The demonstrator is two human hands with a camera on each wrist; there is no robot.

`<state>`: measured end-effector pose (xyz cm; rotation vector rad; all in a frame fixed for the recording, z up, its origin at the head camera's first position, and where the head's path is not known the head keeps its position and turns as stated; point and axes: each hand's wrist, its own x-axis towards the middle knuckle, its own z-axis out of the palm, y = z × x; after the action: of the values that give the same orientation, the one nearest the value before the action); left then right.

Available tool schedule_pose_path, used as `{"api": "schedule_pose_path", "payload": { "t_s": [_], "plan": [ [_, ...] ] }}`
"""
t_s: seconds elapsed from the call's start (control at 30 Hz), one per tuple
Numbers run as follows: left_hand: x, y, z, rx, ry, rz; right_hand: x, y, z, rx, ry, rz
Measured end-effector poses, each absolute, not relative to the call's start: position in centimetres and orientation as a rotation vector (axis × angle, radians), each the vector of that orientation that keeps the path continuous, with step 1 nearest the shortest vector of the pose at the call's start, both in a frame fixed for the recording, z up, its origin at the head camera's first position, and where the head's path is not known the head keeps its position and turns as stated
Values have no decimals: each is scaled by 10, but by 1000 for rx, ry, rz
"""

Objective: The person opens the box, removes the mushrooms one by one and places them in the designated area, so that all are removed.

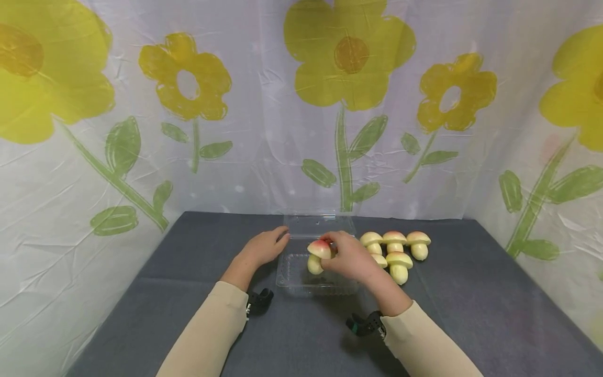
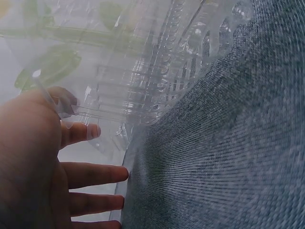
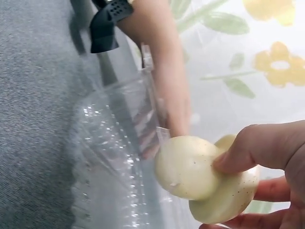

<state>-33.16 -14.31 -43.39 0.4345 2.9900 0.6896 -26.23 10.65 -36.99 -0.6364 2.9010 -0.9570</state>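
Note:
A clear plastic clamshell box (image 1: 283, 283) stands with its lid (image 1: 320, 224) raised at the back. My right hand (image 1: 347, 256) holds a toy mushroom (image 1: 320, 249) above the box's tray, its cap cream with a red patch. The right wrist view shows the thumb pressed on the mushroom (image 3: 186, 167) beside its pale stem, with fingers behind the cap. My left hand (image 1: 265, 246) is at the box's left side, fingers extended. In the left wrist view, clear plastic (image 2: 133, 90) overlaps the thumb and index finger of the left hand (image 2: 38, 157); contact is hard to tell.
Several more toy mushrooms (image 1: 399, 261) are grouped on the dark grey cloth (image 1: 452, 314) just right of the box. A flower-printed curtain (image 1: 264, 131) surrounds the table's back and sides. Black straps (image 1: 365, 323) sit at both wrists.

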Motion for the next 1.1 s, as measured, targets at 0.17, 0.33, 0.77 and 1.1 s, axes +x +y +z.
{"api": "schedule_pose_path", "payload": {
  "t_s": [0.17, 0.33, 0.77, 1.1],
  "plan": [
    [-330, -142, -432, 424, 2993, 693, -263, 113, -363, -622, 2872, -999],
    [-330, -142, -433, 432, 3005, 692, -261, 120, -358, -605, 2861, -997],
    [-329, -142, -433, 447, 2996, 727, -258, 138, -342, -594, 2853, -1005],
    [-331, -143, -435, 446, 3001, 718, -256, 157, -332, -631, 2819, -977]
  ]
}}
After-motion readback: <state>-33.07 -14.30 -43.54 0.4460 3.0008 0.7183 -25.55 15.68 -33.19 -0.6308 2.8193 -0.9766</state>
